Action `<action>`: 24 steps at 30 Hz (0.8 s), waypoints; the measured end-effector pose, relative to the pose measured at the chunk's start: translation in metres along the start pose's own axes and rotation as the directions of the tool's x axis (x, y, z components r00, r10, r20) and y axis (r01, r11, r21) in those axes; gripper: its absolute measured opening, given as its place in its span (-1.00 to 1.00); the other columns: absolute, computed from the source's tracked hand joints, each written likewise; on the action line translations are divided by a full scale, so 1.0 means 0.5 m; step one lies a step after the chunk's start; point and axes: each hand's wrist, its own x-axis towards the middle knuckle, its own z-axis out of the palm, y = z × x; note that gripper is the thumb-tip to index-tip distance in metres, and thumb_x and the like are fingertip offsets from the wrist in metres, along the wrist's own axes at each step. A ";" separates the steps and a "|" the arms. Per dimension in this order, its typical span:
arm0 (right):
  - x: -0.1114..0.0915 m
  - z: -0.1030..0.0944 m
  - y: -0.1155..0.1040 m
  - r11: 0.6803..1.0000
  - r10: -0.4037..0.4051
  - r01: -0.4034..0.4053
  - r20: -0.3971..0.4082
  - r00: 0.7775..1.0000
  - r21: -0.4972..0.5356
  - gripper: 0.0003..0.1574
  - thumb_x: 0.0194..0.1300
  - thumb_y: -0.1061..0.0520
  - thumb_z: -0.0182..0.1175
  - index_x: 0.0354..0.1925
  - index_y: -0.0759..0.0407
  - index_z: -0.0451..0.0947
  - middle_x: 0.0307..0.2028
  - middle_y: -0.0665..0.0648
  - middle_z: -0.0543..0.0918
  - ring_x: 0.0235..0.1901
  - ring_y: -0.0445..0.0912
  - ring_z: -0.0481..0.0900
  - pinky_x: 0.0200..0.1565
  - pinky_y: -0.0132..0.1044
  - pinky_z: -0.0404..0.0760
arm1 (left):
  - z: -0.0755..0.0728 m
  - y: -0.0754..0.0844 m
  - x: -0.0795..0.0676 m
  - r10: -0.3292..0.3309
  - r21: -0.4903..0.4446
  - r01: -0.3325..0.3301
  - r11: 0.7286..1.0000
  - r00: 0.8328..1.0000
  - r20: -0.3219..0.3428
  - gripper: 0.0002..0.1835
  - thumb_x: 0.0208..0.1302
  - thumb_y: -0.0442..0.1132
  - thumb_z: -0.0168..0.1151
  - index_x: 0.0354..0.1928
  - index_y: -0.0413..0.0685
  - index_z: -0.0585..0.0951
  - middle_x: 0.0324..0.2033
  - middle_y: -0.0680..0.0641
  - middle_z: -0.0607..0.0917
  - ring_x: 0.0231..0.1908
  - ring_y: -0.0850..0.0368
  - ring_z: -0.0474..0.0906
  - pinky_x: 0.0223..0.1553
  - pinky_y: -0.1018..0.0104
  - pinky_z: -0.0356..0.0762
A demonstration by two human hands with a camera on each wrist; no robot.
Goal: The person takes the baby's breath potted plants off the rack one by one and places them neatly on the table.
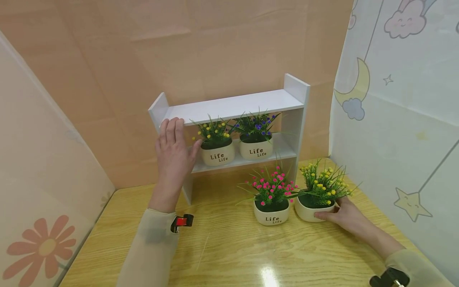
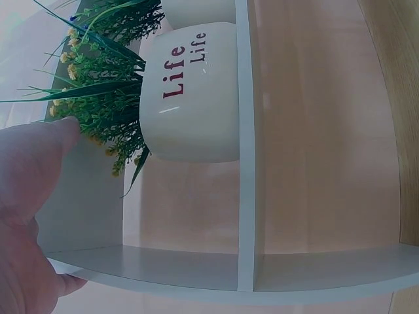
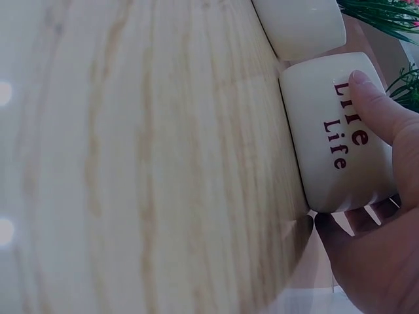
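Observation:
A small white shelf [image 1: 236,105] stands at the back of the table. My left hand [image 1: 175,149] grips its upper left corner, fingers over the top board and thumb spread below it near the yellow-flowered plant. On the middle board sit a yellow-flowered potted plant [image 1: 217,153] and a purple-flowered potted plant [image 1: 256,150], both in cream "Life" pots. My right hand [image 1: 346,215] holds another yellow-flowered potted plant [image 1: 312,211] on the table, thumb across the front of its pot [image 3: 334,144] and fingers round its side. Just left of it is a pink-flowered potted plant [image 1: 271,215].
The wood-grain table [image 1: 229,251] stretches in front of the shelf. A tan backdrop [image 1: 215,48] hangs behind it. Patterned panels stand on both sides, the right panel [image 1: 394,143] close to my right arm. Each wrist wears a small black device.

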 end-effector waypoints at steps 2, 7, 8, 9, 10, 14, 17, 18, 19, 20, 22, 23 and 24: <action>0.000 0.001 0.000 1.000 -0.002 0.002 -0.005 1.000 0.005 0.37 0.36 -0.24 0.58 0.60 0.58 0.09 0.42 0.76 0.36 0.37 0.62 0.43 0.32 0.47 0.48 | -0.001 0.000 0.000 0.000 0.000 0.000 1.000 1.000 0.000 -0.12 0.59 0.10 0.36 0.62 -0.15 0.11 0.59 -0.21 0.17 0.68 -0.25 -0.09 0.50 -0.35 0.17; -0.001 0.001 -0.001 1.000 0.008 -0.008 -0.003 1.000 -0.012 0.38 0.36 -0.25 0.57 0.61 0.59 0.08 0.41 0.77 0.35 0.37 0.63 0.43 0.31 0.47 0.48 | -0.003 0.001 -0.001 -0.002 0.002 0.002 1.000 1.000 0.004 -0.12 0.59 0.10 0.36 0.63 -0.14 0.11 0.59 -0.20 0.16 0.68 -0.24 -0.10 0.50 -0.35 0.18; -0.001 0.000 -0.002 1.000 0.011 -0.011 0.001 1.000 -0.016 0.39 0.37 -0.25 0.57 0.61 0.60 0.07 0.41 0.78 0.34 0.37 0.63 0.42 0.31 0.47 0.48 | -0.003 0.001 -0.001 -0.003 0.003 0.003 1.000 1.000 0.005 -0.12 0.59 0.10 0.36 0.63 -0.14 0.11 0.59 -0.21 0.16 0.68 -0.24 -0.10 0.50 -0.35 0.18; -0.001 -0.001 -0.002 1.000 0.014 -0.014 0.005 1.000 -0.022 0.39 0.37 -0.25 0.56 0.60 0.62 0.06 0.41 0.80 0.32 0.36 0.64 0.42 0.30 0.48 0.49 | -0.004 0.002 -0.001 -0.003 0.004 0.003 1.000 1.000 0.007 -0.12 0.59 0.10 0.35 0.63 -0.14 0.10 0.60 -0.20 0.16 0.68 -0.24 -0.10 0.50 -0.35 0.18; -0.001 -0.001 -0.002 1.000 0.016 -0.016 0.006 1.000 -0.026 0.39 0.38 -0.25 0.56 0.60 0.63 0.06 0.41 0.80 0.32 0.37 0.65 0.41 0.30 0.48 0.48 | -0.004 0.002 -0.001 -0.004 0.005 0.004 1.000 1.000 0.009 -0.12 0.59 0.10 0.35 0.63 -0.14 0.10 0.59 -0.20 0.16 0.68 -0.24 -0.11 0.50 -0.35 0.17; -0.001 -0.001 -0.003 1.000 0.011 -0.011 0.005 1.000 -0.021 0.40 0.37 -0.23 0.56 0.61 0.63 0.04 0.43 0.80 0.30 0.39 0.67 0.37 0.32 0.50 0.45 | -0.006 0.003 -0.001 -0.008 0.007 0.008 1.000 1.000 0.017 -0.12 0.60 0.10 0.35 0.63 -0.13 0.09 0.60 -0.20 0.15 0.68 -0.24 -0.11 0.51 -0.34 0.16; -0.001 0.001 -0.003 1.000 -0.002 0.002 -0.005 1.000 -0.010 0.40 0.36 -0.21 0.58 0.62 0.60 0.03 0.44 0.78 0.30 0.40 0.67 0.35 0.34 0.51 0.42 | -0.006 0.003 -0.001 -0.010 0.007 0.010 1.000 1.000 0.019 -0.11 0.59 0.10 0.35 0.63 -0.13 0.09 0.60 -0.20 0.15 0.68 -0.24 -0.11 0.51 -0.34 0.16; -0.001 0.001 -0.002 1.000 -0.007 0.006 -0.007 1.000 -0.007 0.40 0.35 -0.20 0.59 0.63 0.59 0.03 0.45 0.77 0.30 0.40 0.67 0.34 0.34 0.51 0.41 | -0.006 0.003 -0.001 -0.010 0.007 0.010 1.000 1.000 0.019 -0.11 0.59 0.10 0.35 0.63 -0.13 0.09 0.60 -0.20 0.15 0.68 -0.24 -0.11 0.51 -0.34 0.16; -0.001 0.001 -0.002 1.000 -0.008 0.008 -0.008 1.000 -0.005 0.40 0.35 -0.19 0.59 0.63 0.58 0.03 0.45 0.77 0.30 0.41 0.66 0.34 0.35 0.50 0.41 | -0.006 0.003 -0.001 -0.010 0.007 0.010 1.000 1.000 0.019 -0.11 0.59 0.10 0.35 0.63 -0.13 0.09 0.60 -0.20 0.15 0.68 -0.24 -0.11 0.51 -0.34 0.15; -0.001 0.001 -0.002 1.000 -0.009 0.009 -0.009 1.000 -0.005 0.39 0.35 -0.18 0.59 0.62 0.59 0.04 0.44 0.77 0.31 0.40 0.66 0.34 0.34 0.51 0.41 | -0.006 0.003 -0.001 -0.010 0.007 0.010 1.000 1.000 0.018 -0.11 0.59 0.10 0.35 0.63 -0.14 0.09 0.60 -0.20 0.15 0.68 -0.24 -0.11 0.52 -0.34 0.15; -0.001 0.001 -0.002 1.000 -0.004 0.004 -0.008 1.000 -0.004 0.39 0.36 -0.18 0.59 0.61 0.61 0.04 0.43 0.78 0.31 0.40 0.67 0.35 0.34 0.50 0.41 | -0.006 0.003 -0.001 -0.009 0.008 0.008 1.000 1.000 0.015 -0.11 0.59 0.10 0.35 0.63 -0.14 0.10 0.60 -0.20 0.16 0.68 -0.24 -0.11 0.52 -0.34 0.15; 0.000 0.001 -0.003 1.000 -0.001 0.001 -0.006 1.000 -0.005 0.39 0.37 -0.19 0.58 0.61 0.62 0.04 0.43 0.79 0.30 0.40 0.67 0.35 0.34 0.50 0.42 | -0.007 0.003 -0.001 -0.007 0.008 0.007 1.000 1.000 0.014 -0.11 0.59 0.10 0.35 0.63 -0.14 0.10 0.60 -0.20 0.16 0.68 -0.24 -0.10 0.52 -0.34 0.15; 0.000 0.001 -0.003 1.000 0.001 -0.001 -0.003 1.000 -0.008 0.39 0.37 -0.19 0.58 0.60 0.64 0.04 0.43 0.80 0.30 0.39 0.67 0.35 0.34 0.50 0.42 | -0.007 0.004 -0.001 -0.006 0.008 0.006 1.000 1.000 0.012 -0.11 0.59 0.10 0.36 0.63 -0.14 0.10 0.60 -0.21 0.16 0.68 -0.24 -0.10 0.52 -0.34 0.15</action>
